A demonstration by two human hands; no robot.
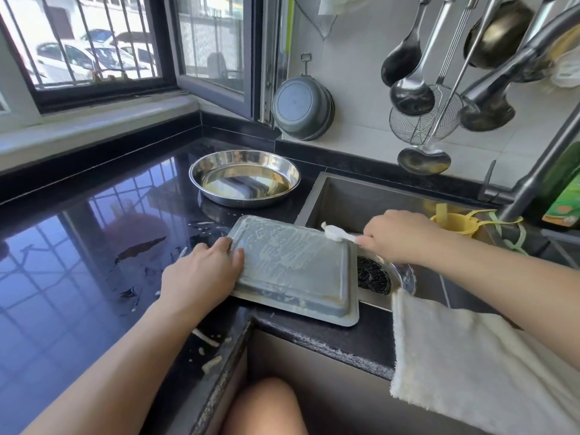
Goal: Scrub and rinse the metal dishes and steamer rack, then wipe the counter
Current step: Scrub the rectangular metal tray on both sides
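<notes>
Grey metal, smeared with pale suds, shows on the underside of the rectangular tray [292, 271], which lies upside down across the corner where the black counter [78, 246] meets the sink [345, 196], its far end jutting over the basin. The left hand [201, 277] lies on the tray's near-left corner, fingers curled over the rim and thumb pressed on the base, holding it steady. The right hand [398, 237] reaches in from the right with the forearm across the sink, fingers closed round the handle of a white brush [337, 234] whose head touches the tray's far edge.

One round steel dish [244, 178] sits upright on the counter behind the tray, apart from it. One grey basin [303, 112] hangs on the wall. Beside it hang several ladles and one wire skimmer [425, 116]. One pale cloth [470, 356] is draped over the sink's front edge. One yellow strainer [452, 224] sits by the faucet [533, 171].

A green bottle label [565, 196] at the right edge carries print too blurred to read.
</notes>
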